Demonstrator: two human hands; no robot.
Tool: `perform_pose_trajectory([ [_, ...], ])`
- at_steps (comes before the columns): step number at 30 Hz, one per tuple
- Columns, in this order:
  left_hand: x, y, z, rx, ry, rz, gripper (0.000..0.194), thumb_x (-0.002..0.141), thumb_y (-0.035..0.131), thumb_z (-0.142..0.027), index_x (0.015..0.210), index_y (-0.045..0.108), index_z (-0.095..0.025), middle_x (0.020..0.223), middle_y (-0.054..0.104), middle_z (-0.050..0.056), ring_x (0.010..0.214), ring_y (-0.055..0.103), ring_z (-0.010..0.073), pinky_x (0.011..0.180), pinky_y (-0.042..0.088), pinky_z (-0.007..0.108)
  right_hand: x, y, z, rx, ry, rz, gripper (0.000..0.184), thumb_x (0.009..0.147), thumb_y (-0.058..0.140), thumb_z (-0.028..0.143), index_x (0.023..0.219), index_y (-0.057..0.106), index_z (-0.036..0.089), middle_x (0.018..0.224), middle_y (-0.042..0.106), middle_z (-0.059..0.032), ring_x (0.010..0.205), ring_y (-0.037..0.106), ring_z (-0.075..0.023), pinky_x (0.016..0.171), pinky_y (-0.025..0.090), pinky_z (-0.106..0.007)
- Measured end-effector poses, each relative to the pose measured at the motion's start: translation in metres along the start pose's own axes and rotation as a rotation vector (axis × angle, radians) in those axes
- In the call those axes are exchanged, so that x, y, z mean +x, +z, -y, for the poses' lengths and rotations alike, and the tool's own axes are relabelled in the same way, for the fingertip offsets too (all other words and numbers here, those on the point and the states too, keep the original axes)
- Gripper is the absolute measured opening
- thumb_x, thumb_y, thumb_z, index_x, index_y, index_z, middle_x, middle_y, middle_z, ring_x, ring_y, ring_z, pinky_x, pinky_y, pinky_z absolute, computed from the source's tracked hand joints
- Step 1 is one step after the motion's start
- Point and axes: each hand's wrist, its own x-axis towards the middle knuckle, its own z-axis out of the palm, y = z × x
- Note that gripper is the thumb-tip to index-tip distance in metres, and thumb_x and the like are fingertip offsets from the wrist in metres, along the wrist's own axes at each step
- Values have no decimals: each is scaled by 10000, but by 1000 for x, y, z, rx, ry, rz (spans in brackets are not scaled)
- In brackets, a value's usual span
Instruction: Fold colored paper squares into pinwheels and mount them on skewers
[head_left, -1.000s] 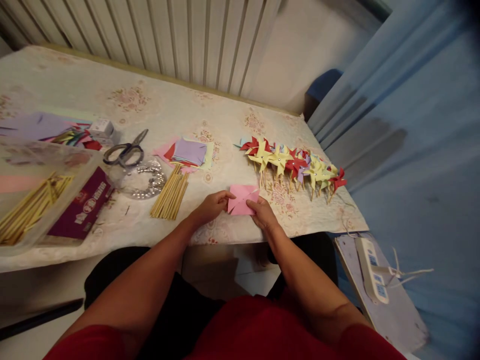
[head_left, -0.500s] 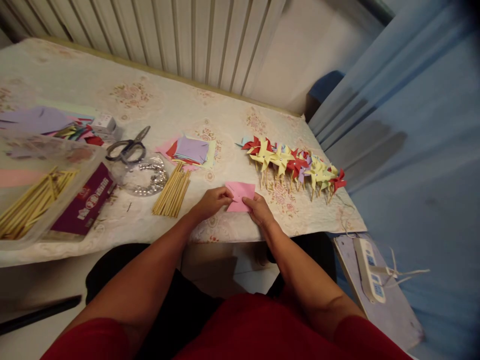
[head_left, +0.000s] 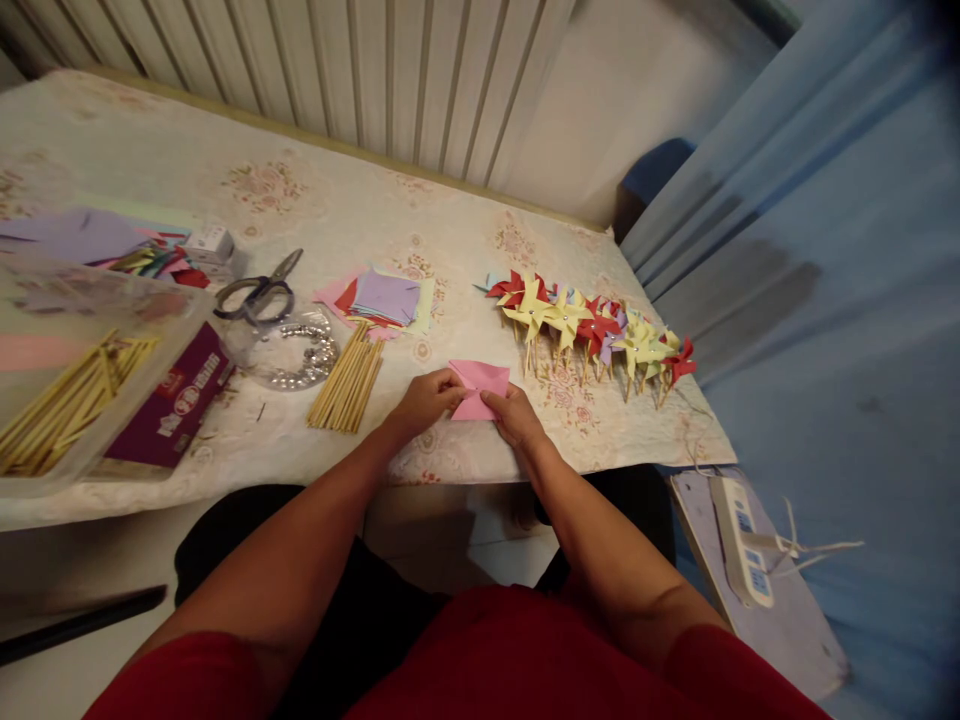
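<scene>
Near the table's front edge, a pink paper square [head_left: 487,377] is held between both hands, with a small dark spot near its middle. My left hand [head_left: 431,400] pinches the left side of the paper. On the right side, my right hand [head_left: 516,412] grips it with the thumb on top near the middle and the other fingers underneath. To the left lies a bundle of thin wooden sticks [head_left: 346,385]. Behind it is a stack of coloured paper squares [head_left: 386,297], a purple one on top. Finished paper pinwheels [head_left: 566,322] on sticks stand in rows to the right.
Left of the sticks are a clear dish of small silvery pieces [head_left: 300,350] and scissors [head_left: 259,292]. A plastic tub [head_left: 184,362] holding more sticks stands at far left, beside a purple box [head_left: 169,400]. A power strip [head_left: 742,540] sits beyond the table's right end.
The left fingers have shifted slightly inward, toward the middle of the pink paper, and its left part looks a little more bent. The right hand keeps its grip.
</scene>
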Motion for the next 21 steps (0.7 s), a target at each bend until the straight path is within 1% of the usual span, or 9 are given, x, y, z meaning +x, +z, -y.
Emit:
perform_pose_trajectory([
  [5,0,2,-3,-87,-53,-54,237,738,669,-384,748,568,-170,633,592,-28,586,563,117,574,471,246,3,1,-3,0,-6,7,316,635,774,315,906,677,186,774,715,5,694,640,-173,736,506,-319],
  [8,1,2,-5,-89,-82,-53,219,757,634,-377,743,555,-174,649,610,-19,589,578,124,579,489,257,4,1,-4,-2,-9,6,296,641,772,310,891,679,183,763,710,7,683,637,-170,727,505,-316],
  [12,3,2,-3,-10,-55,-63,179,783,574,-343,729,568,-173,678,624,2,619,593,139,616,508,282,3,2,-3,3,-15,1,283,652,765,307,890,683,176,757,702,4,655,622,-161,706,495,-311],
  [16,4,3,-1,40,-16,-94,154,752,592,-318,698,565,-176,673,605,1,636,584,143,610,497,275,2,4,-1,-12,-2,0,263,646,758,302,864,682,177,737,698,7,638,607,-153,699,491,-300],
  [21,3,5,-6,-9,-60,-89,139,744,591,-303,703,552,-176,622,565,-22,570,554,125,564,464,261,3,5,-1,-21,-8,4,231,649,744,283,845,686,175,722,691,14,619,597,-147,705,489,-304],
])
